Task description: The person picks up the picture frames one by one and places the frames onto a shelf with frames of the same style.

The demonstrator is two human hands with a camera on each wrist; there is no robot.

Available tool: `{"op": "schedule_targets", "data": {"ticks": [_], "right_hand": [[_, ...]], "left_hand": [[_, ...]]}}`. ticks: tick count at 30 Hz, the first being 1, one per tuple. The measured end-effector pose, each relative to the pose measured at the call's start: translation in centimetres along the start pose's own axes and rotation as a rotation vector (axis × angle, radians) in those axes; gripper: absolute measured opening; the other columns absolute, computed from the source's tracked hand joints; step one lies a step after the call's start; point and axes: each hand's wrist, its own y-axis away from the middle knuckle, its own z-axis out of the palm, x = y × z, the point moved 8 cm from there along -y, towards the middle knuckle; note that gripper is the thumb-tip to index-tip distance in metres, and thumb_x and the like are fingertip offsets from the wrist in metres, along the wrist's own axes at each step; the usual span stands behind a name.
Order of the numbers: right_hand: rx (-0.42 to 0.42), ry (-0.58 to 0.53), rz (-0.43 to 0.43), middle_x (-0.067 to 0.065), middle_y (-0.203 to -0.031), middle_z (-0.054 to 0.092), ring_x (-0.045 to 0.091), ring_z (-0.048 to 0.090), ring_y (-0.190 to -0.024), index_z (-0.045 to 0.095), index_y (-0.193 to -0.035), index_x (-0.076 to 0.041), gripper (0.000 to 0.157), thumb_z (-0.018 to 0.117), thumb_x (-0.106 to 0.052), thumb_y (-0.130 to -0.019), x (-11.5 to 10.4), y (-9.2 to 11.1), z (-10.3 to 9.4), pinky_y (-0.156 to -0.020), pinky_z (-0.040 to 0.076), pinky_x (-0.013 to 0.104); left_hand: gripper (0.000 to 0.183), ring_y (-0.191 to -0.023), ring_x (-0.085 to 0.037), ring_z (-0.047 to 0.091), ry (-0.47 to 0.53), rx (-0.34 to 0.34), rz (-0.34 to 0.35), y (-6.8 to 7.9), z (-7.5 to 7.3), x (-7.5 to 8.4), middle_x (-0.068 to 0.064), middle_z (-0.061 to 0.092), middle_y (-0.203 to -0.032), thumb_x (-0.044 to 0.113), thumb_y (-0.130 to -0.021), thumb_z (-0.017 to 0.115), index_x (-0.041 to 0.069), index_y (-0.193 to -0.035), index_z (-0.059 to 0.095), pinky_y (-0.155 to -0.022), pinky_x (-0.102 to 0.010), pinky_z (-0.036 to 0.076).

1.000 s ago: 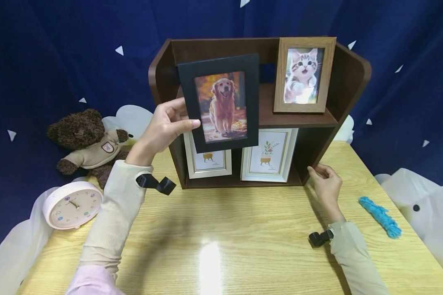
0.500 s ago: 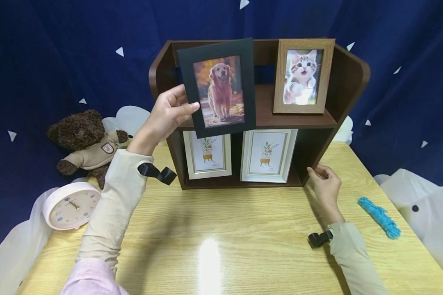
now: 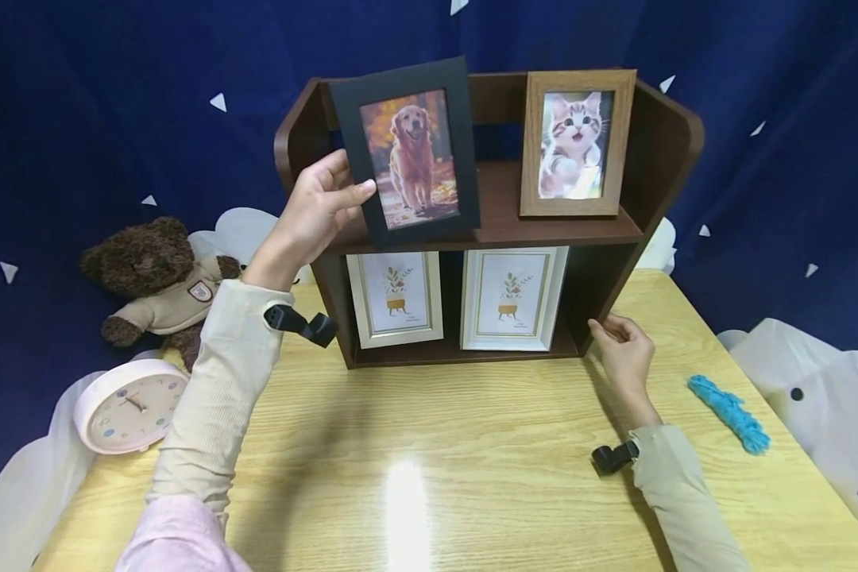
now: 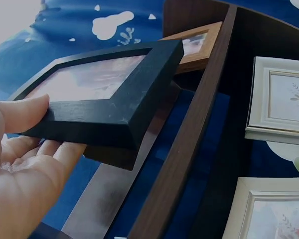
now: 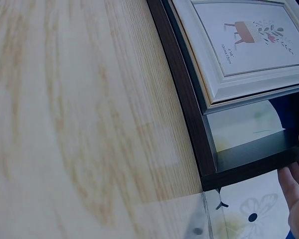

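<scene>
My left hand [image 3: 311, 213] pinches the left edge of a black picture frame [image 3: 411, 163] with a golden dog photo, thumb in front and fingers behind. The frame is tilted before the upper left of a dark brown two-tier shelf [image 3: 558, 231]. In the left wrist view its back stand [image 4: 109, 157] shows beneath. Whether its lower edge touches the shelf board, I cannot tell. Low on the shelf's right side, my right hand [image 3: 625, 357] grips the side panel [image 5: 259, 153] between thumb and fingers. A wood-coloured frame [image 3: 627, 143] with a kitten photo stands on the upper right.
On the lower tier stand a cream frame [image 3: 395, 300] and a white frame [image 3: 512, 300], both with plant pictures. A teddy bear [image 3: 168, 290] and pink clock [image 3: 132, 409] are at the left. A blue yarn bundle [image 3: 729, 413] lies right on the wooden table [image 3: 472, 461].
My left hand has raised the black frame and carried it slightly left, uncovering more of the cream frame below. My right hand keeps its hold on the side panel.
</scene>
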Motion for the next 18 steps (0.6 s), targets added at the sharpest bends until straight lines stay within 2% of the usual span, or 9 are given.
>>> {"op": "schedule_targets", "data": {"ticks": [8, 18], "right_hand": [[-0.009, -0.006, -0.027, -0.025, -0.073, 0.057, -0.012, 0.058, -0.071, 0.066, -0.104, 0.008, 0.031, 0.075, -0.011, -0.082, -0.2, 0.0, 0.0, -0.067, 0.049, 0.004], [0.011, -0.022, -0.013, -0.025, -0.072, 0.06, -0.01, 0.06, -0.071, 0.067, -0.096, 0.002, 0.021, 0.075, -0.01, -0.082, -0.2, 0.0, 0.0, -0.068, 0.05, 0.005]], "left_hand": [[0.039, -0.107, -0.013, 0.052, -0.056, 0.042, -0.007, -0.6, -0.5, -0.5, -0.002, 0.056, -0.115, -0.009, -0.096, 0.041, -0.004, -0.134, 0.04, -0.09, -0.02, 0.049], [0.036, -0.104, -0.013, 0.053, -0.018, 0.083, 0.014, -1.8, -0.8, -0.9, -0.006, 0.053, -0.113, -0.007, -0.097, 0.039, -0.006, -0.133, 0.039, -0.086, -0.019, 0.049]]}}
